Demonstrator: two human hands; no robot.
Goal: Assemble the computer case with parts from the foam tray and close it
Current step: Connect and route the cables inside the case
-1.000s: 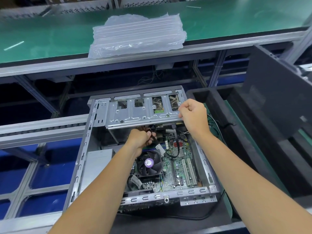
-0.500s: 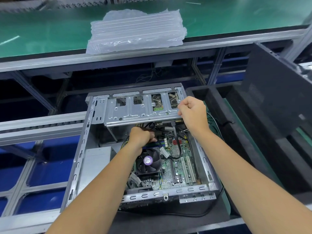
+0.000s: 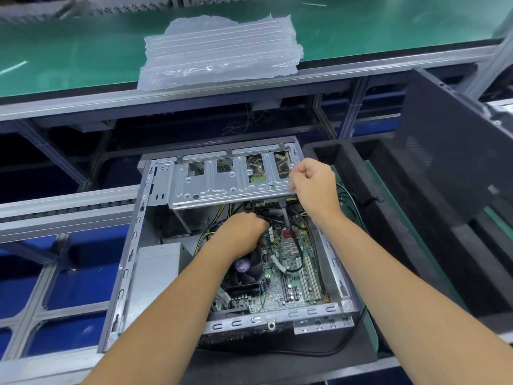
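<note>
1. Hands first: the right hand [image 3: 312, 184] grips the drive cage [image 3: 230, 180] by its right corner; the left hand [image 3: 244, 234] clutches cables [image 3: 291, 234] beneath.
2. Cage sits tilted atop the open case [image 3: 130, 262].
3. Best to tuck the cables clear, then lower evenly.

Green workbench [image 3: 83, 45] behind grey aluminium framing [image 3: 69, 201].

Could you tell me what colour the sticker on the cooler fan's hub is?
Purple; the fan hub sticker shows in the head view.
</note>
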